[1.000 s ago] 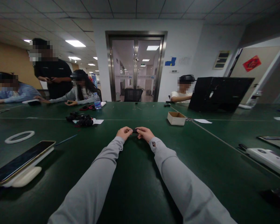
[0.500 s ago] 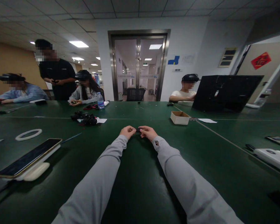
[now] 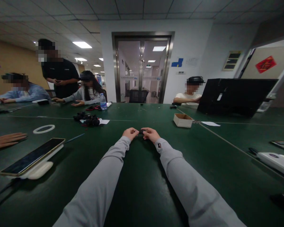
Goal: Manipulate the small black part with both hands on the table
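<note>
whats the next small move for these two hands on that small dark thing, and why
Probably hold the right hand steady and ease the left hand slightly toward the small dark item: the item sits at the right fingertips, the left fingertips are close beside it, and whether they touch it is too small to tell.

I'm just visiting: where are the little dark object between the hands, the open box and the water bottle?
Small dark object (image 3: 141, 131): head view, on its exposed middle.
Open box (image 3: 182, 122): head view, on its near outer wall.
Water bottle (image 3: 103, 102): head view, mid-body.
</note>
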`<state>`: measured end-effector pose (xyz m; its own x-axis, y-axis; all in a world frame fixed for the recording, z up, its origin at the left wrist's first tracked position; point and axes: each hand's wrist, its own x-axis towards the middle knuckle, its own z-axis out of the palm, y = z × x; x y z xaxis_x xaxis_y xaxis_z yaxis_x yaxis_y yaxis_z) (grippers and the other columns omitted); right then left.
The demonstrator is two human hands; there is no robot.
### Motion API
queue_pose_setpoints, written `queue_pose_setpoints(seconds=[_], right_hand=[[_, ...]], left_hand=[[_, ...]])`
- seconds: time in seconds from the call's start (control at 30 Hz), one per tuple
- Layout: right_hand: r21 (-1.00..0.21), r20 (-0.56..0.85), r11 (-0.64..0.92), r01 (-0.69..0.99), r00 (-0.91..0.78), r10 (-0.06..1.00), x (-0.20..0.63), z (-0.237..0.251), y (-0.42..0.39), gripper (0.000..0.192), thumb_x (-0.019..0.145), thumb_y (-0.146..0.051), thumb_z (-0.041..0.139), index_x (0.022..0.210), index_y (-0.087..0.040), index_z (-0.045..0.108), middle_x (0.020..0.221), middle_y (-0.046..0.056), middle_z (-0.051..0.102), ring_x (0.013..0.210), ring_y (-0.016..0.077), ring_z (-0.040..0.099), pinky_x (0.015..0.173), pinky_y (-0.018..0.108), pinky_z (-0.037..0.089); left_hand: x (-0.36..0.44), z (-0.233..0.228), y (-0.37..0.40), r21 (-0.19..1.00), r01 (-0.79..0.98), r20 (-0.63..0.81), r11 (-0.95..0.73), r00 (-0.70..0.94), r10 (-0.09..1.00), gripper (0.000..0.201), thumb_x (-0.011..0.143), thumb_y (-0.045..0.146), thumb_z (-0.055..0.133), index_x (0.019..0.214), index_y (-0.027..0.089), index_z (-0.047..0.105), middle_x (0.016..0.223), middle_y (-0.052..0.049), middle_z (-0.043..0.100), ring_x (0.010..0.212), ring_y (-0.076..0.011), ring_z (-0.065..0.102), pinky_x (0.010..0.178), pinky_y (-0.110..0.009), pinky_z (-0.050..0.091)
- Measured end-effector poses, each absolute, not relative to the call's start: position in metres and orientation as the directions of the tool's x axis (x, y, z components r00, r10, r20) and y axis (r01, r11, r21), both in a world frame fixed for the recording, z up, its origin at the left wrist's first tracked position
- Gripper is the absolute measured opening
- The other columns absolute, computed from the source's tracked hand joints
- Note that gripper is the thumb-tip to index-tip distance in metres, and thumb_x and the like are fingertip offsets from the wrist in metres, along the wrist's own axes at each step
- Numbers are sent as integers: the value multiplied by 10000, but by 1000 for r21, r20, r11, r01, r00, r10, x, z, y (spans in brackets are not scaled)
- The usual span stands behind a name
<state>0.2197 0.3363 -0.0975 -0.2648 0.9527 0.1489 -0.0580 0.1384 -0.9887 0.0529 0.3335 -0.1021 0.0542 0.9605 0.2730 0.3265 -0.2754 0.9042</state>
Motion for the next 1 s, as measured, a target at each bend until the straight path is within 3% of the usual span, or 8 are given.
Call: queue_pose_setpoints(seconds=[0.37,0.73,1.0], right_hand=[[-987,146,123,-101,-274,950,219,-99,339,265,720,-59,561,974,-131,588,555,-34,546,443,79,544,429,192,468],[-988,137,113,-110,-247,959,219,-100,341,262,733,-40,538,974,-132,590,534,-39,539,429,74,541,434,188,473],[-982,153,113,-150,-288,945,221,-101,341,269,716,-48,564,964,-145,600,547,-36,540,452,80,548,443,191,471]], left_hand=[[49,-98,334,855,452,250,-254,70,966,387,711,517,481,644,155,601,525,-9,592,454,-98,496,515,-224,404],[53,-94,334,745,641,208,-185,39,977,506,738,603,356,569,185,585,460,4,547,466,-122,504,505,-236,353],[53,-92,329,739,650,195,-180,50,980,541,751,616,304,517,185,532,433,9,523,446,-120,499,519,-239,358]])
